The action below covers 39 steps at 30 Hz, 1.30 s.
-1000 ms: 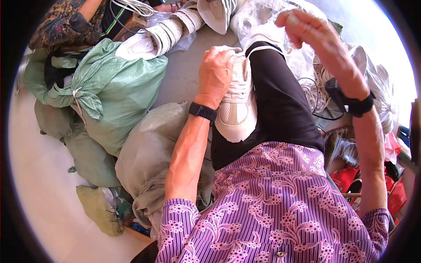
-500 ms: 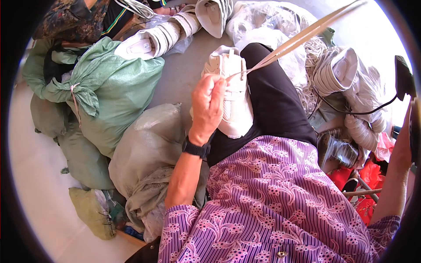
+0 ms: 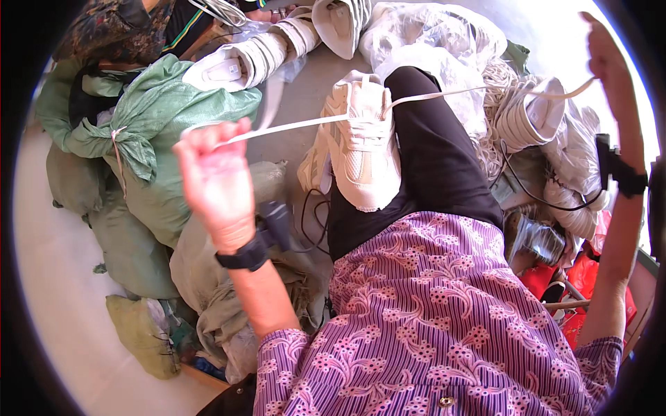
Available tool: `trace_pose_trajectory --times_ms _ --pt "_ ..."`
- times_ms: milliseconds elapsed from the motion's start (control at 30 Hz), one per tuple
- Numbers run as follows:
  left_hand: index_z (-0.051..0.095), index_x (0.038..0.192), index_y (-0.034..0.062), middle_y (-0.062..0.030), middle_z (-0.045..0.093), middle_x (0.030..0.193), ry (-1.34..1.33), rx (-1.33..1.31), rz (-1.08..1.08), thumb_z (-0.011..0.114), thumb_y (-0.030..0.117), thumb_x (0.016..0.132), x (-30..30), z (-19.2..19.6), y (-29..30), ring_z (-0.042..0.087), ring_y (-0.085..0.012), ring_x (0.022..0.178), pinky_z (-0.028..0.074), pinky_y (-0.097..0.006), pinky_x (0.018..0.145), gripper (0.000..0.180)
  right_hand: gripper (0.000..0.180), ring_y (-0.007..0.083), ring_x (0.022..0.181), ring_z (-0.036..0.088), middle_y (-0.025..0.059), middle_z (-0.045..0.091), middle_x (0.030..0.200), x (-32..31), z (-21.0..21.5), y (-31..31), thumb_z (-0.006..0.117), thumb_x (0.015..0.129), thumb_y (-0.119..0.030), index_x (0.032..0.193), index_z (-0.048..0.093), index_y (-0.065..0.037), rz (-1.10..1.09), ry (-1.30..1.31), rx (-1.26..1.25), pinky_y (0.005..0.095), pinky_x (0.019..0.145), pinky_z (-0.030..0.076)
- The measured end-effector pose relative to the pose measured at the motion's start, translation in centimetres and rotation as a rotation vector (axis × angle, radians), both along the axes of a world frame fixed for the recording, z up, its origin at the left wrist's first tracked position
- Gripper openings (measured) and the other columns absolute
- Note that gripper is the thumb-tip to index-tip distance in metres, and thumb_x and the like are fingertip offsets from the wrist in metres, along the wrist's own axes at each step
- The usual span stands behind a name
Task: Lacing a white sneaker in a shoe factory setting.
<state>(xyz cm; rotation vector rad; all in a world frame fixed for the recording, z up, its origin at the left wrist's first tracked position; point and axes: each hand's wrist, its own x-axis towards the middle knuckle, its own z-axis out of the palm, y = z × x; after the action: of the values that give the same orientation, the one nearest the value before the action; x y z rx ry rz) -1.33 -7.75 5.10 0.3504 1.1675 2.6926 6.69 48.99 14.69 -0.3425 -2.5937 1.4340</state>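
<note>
A cream-white sneaker [image 3: 366,156] rests on my lap beside my dark-trousered knee, toe toward me. Its white lace [image 3: 298,126] comes out of the upper eyelets in two strands, one to each side. My left hand [image 3: 216,173], left of the shoe and somewhat blurred, is closed on the left strand. Far out at the upper right, my right hand [image 3: 610,62] is closed at the end of the other strand, which sags a little. Partly hidden behind the sneaker's left side is a second pale shoe [image 3: 316,163].
Stacked white shoes [image 3: 257,59] lie at the upper left, others [image 3: 531,114] at the right beside a bundle of white laces [image 3: 494,87]. A tied green sack [image 3: 187,132] and greyish sacks fill the left. Clear plastic bags [image 3: 430,35] lie ahead. Another person's sleeve [image 3: 111,31] shows at top left.
My left hand has moved left, away from the shoe, drawing a lace strand with it. My right hand has come into view at the upper right. The lace strands now spread apart.
</note>
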Motion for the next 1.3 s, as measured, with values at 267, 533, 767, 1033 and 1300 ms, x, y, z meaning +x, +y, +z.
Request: trace_pose_trajectory --times_ms 267,533,767,1033,1300 --pt "0.037 0.071 0.0074 -0.0019 0.035 0.066 -0.075 0.034 0.449 0.046 0.003 0.091 2.4 9.4 -18.4 0.039 -0.0214 0.069 0.035 -0.045 0.086 0.022 0.011 0.0267 0.063 0.058 0.0092 0.058 0.07 -4.0 -16.2 -25.6 0.062 0.082 -0.015 0.083 0.064 -0.005 0.35 0.239 0.187 0.036 0.063 0.047" --pt "0.037 0.077 0.0005 -0.0066 0.036 0.068 -0.093 -0.15 0.971 0.044 0.003 0.093 5.4 11.6 -25.3 0.038 -0.0229 0.064 0.038 -0.035 0.068 0.018 0.012 0.0293 0.089 0.062 0.0113 0.062 0.086 -5.1 -17.9 -29.4 0.056 0.078 -0.014 0.078 0.065 -0.006 0.531 0.097 0.563 0.0434 0.073 0.049" --pt "0.053 0.087 0.0088 0.0018 0.042 0.07 -0.32 -0.451 0.399 0.056 0.017 0.093 0.6 1.1 -9.7 0.033 -0.007 0.052 0.028 -0.023 0.047 0.011 0.009 0.0286 0.08 0.058 0.0093 0.059 0.076 -5.2 -18.6 -30.0 0.058 0.076 -0.012 0.071 0.059 -0.004 0.547 0.097 0.44 0.0399 0.071 0.048" --pt "0.063 0.093 0.0053 0.0073 0.051 0.071 0.013 -0.959 -0.092 0.062 0.021 0.091 -1.0 -6.3 6.4 0.039 -0.0005 0.058 0.034 -0.018 0.052 0.015 0.01 0.0328 0.081 0.06 0.0121 0.059 0.081 -4.7 -17.2 -30.6 0.056 0.08 -0.014 0.079 0.06 -0.005 0.43 0.046 0.428 0.0455 0.069 0.047" --pt "0.065 0.102 0.0005 -0.0043 0.067 0.079 0.172 -1.063 -0.092 0.066 0.015 0.087 -0.9 -9.2 8.7 0.056 -0.0065 0.072 0.047 -0.026 0.066 0.021 0.012 0.0295 0.082 0.06 0.0113 0.059 0.079 -5.2 -18.9 -30.9 0.063 0.078 -0.014 0.071 0.061 -0.004 0.467 0.054 0.455 0.0439 0.071 0.046"
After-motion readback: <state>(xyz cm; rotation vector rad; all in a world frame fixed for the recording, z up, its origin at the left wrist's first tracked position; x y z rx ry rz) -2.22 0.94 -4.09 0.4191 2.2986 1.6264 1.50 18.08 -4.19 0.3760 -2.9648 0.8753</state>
